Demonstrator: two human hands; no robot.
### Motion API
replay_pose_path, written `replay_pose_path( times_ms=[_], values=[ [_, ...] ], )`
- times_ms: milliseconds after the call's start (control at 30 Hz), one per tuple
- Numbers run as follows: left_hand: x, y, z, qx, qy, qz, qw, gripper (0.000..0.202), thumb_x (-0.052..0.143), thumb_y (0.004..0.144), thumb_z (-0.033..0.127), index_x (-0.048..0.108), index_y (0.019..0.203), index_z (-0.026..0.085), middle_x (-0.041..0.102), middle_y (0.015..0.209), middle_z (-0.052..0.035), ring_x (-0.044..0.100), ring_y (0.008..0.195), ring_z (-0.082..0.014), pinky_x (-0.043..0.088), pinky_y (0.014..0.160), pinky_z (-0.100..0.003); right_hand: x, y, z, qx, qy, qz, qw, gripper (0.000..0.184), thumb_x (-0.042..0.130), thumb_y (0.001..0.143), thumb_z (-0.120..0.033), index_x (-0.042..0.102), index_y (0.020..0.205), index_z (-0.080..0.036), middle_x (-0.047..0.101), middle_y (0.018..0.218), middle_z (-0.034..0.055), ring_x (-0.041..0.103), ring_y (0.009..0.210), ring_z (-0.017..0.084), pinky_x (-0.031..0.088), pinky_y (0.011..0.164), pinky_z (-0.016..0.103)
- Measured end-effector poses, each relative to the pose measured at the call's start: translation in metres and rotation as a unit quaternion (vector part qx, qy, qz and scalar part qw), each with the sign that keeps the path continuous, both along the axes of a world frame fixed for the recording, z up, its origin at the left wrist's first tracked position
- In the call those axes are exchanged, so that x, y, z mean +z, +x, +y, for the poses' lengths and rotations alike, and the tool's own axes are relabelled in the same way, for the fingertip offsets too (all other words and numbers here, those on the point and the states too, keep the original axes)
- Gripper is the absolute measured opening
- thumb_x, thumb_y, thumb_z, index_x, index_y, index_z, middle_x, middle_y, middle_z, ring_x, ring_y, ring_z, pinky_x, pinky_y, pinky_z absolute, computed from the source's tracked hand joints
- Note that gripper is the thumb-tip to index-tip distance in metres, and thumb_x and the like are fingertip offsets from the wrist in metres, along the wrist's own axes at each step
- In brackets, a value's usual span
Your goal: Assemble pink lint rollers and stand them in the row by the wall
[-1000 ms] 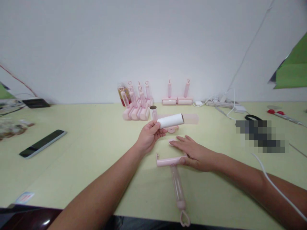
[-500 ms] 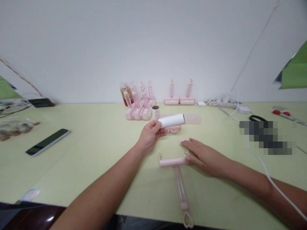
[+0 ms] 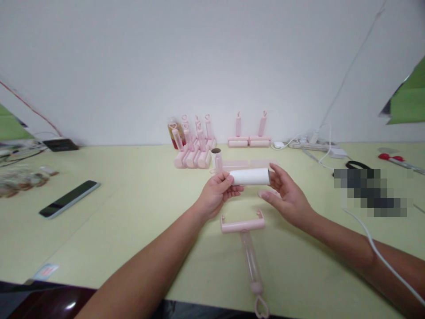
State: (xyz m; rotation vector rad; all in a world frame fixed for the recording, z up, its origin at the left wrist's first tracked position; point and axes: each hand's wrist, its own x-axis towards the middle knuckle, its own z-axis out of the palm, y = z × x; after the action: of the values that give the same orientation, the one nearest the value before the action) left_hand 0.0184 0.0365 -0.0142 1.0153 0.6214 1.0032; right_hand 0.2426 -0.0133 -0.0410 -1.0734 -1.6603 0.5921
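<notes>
My left hand (image 3: 215, 192) grips the left end of a white cardboard tube (image 3: 250, 177), held level above the table. My right hand (image 3: 288, 190) is at the tube's right end, thumb and fingers spread apart; whether its fingertips touch the tube cannot be made out. Beside that thumb is a small pale pink piece (image 3: 273, 192), partly hidden. Below the hands lies a pink lint roller handle (image 3: 244, 225), its two-armed frame without a roll, its clear grip and heart-shaped loop towards me.
Assembled pink lint rollers (image 3: 195, 158) stand at the back, with two more (image 3: 249, 141) to their right. Another tube (image 3: 215, 151) stands upright behind my left hand. A phone (image 3: 69, 199) lies left; a power strip (image 3: 312, 144) and white cable (image 3: 368, 239) are right.
My right hand has left the lint roller frame and risen to the tube's right end. My left hand has brought the tube rightward, slightly lower and more level.
</notes>
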Motion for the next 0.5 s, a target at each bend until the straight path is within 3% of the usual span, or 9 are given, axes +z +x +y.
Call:
replay_pose_path(
  times_ms=[133,233,367,433,500],
  values=[
    [0.002,0.008,-0.009,-0.035,0.0,0.012,0.999,0.04,0.079,0.074,0.037,0.058,0.098,0.013,0.066,0.086,-0.0044,0.068,0.077,-0.0146,0.053,0.07,-0.025,0.018,-0.012,0.001,0.032,0.017,0.128,0.991,0.062,0.07,0.084,-0.038,0.041,0.138,-0.026,0.058,0.129,0.013,0.059,0.115,0.024,0.053,0.092,0.039],
    [0.003,0.01,-0.01,0.023,0.026,0.057,0.998,0.035,0.075,0.077,0.035,0.059,0.102,0.016,0.065,0.092,-0.004,0.065,0.083,-0.0139,0.052,0.067,-0.023,0.041,0.005,0.021,-0.004,0.066,0.152,0.986,0.063,0.076,0.078,-0.033,0.043,0.132,-0.026,0.065,0.108,0.0083,0.064,0.097,0.021,0.053,0.083,0.036],
    [0.002,0.007,-0.007,0.069,0.082,0.165,0.981,0.023,0.067,0.081,0.03,0.061,0.098,0.016,0.062,0.088,-0.0028,0.062,0.08,-0.0131,0.049,0.066,-0.023,0.06,0.063,0.073,-0.196,0.186,0.149,0.951,0.06,0.078,0.074,-0.035,0.048,0.125,-0.022,0.057,0.073,-0.0014,0.053,0.059,0.015,0.045,0.056,0.029],
    [0.0,0.005,-0.007,0.046,0.117,0.198,0.972,0.02,0.065,0.082,0.03,0.061,0.093,0.015,0.061,0.086,-0.0022,0.061,0.077,-0.0129,0.048,0.066,-0.024,0.057,0.093,0.095,-0.286,0.195,0.102,0.932,0.061,0.078,0.072,-0.037,0.05,0.123,-0.018,0.057,0.071,-0.0005,0.05,0.057,0.015,0.041,0.054,0.028],
    [-0.001,0.004,-0.008,0.013,0.157,0.23,0.96,0.018,0.063,0.083,0.03,0.06,0.09,0.014,0.059,0.081,-0.0013,0.059,0.074,-0.0124,0.046,0.067,-0.025,0.047,0.115,0.108,-0.356,0.181,0.038,0.916,0.06,0.077,0.073,-0.041,0.053,0.122,-0.016,0.064,0.083,0.0067,0.053,0.061,0.016,0.043,0.058,0.03]
  ],
)
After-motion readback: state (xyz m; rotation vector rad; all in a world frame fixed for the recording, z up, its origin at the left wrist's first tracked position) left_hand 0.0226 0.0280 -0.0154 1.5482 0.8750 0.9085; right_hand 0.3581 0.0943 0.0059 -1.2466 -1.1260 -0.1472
